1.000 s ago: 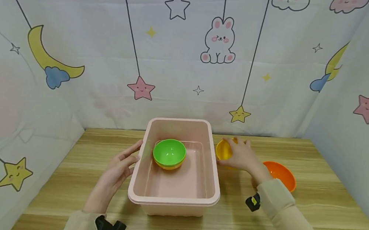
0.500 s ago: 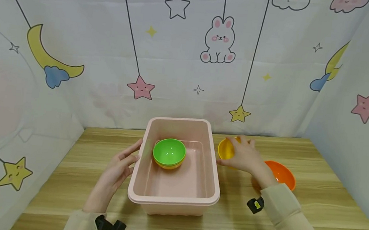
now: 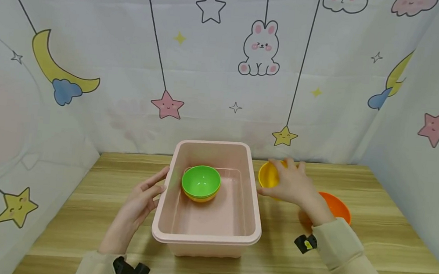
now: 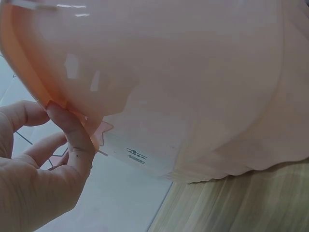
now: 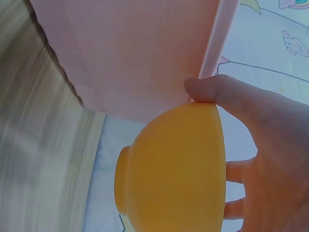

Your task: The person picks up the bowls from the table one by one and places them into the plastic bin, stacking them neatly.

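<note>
A pink plastic bin [image 3: 205,240] stands mid-table in the head view. Inside it, towards its left, a green bowl [image 3: 201,182] is nested in a yellow one. My left hand [image 3: 139,204] holds the bin's left rim; in the left wrist view its fingertips [image 4: 63,116] press at the lip. On the bin's other side my right hand [image 3: 292,183] grips a yellow bowl [image 5: 178,164] across its rim, thumb on the near-bin side, fingers reaching over the far edge. The bowl's opening faces the palm. Behind the right wrist sits an orange bowl [image 3: 336,206], partly hidden by the forearm.
The wooden table [image 3: 89,212] reaches back to a white cloth backdrop [image 3: 217,79] printed with stars, moons and rabbits. Cloth also hangs along both sides. A black wrist camera [image 3: 131,269] is strapped to the left wrist, another black camera [image 3: 305,243] to the right.
My right hand and the yellow bowl have shifted slightly away from the bin, and the right forearm has moved a little to the right. Left hand, bin and nested bowls stay put.
</note>
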A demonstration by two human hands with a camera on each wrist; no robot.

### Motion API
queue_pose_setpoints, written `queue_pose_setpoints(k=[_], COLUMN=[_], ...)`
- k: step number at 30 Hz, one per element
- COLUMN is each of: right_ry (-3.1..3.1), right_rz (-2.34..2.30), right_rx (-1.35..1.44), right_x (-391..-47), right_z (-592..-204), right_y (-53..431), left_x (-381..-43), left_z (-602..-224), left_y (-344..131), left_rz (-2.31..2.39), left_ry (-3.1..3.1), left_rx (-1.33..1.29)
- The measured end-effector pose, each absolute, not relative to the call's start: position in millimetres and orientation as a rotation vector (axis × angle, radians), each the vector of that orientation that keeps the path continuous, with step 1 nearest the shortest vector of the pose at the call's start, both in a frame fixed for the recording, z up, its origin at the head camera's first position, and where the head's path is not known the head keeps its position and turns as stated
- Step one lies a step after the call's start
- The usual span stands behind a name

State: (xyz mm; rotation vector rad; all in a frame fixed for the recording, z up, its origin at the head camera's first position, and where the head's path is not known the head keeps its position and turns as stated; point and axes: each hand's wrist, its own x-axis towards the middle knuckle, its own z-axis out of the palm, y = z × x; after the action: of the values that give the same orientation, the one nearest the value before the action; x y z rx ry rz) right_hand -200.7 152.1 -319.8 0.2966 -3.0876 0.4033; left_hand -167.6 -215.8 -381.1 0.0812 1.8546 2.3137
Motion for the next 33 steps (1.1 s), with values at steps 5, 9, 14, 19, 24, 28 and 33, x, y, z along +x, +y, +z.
queue_pose_setpoints(k=[5, 9, 14, 19, 24, 28, 33], right_ry=[-3.067, -3.055, -3.05, -3.044, -3.03, -3.023, -3.018], right_rz=[0.376, 0.362, 0.364, 0.36, 0.343, 0.345, 0.344], right_rx=[0.325, 0.338, 0.36, 0.38, 0.391, 0.402, 0.419], right_x=[-197.5, -194.4, -192.1, -191.9, -192.7, -193.6, -192.4], right_z=[-313.5, -306.5, -297.4, -290.8, -286.4, -283.5, -278.2], right_y=[148.6, 147.5, 145.8, 143.9, 139.9, 134.6, 126.8], left_x=[-167.6, -167.7, -167.5, -167.9, -168.1, -168.2, -168.3], left_z=[-380.9, -381.1, -380.9, -381.1, -381.6, -382.2, -382.3], left_y=[-216.2, -216.1, -216.1, -215.9, -215.7, -216.1, -216.1], left_rz=[2.307, 2.309, 2.305, 2.308, 2.318, 2.332, 2.342], left_ry=[1.853, 1.853, 1.857, 1.852, 1.848, 1.846, 1.842], left_rx=[0.095, 0.092, 0.093, 0.088, 0.089, 0.087, 0.088])
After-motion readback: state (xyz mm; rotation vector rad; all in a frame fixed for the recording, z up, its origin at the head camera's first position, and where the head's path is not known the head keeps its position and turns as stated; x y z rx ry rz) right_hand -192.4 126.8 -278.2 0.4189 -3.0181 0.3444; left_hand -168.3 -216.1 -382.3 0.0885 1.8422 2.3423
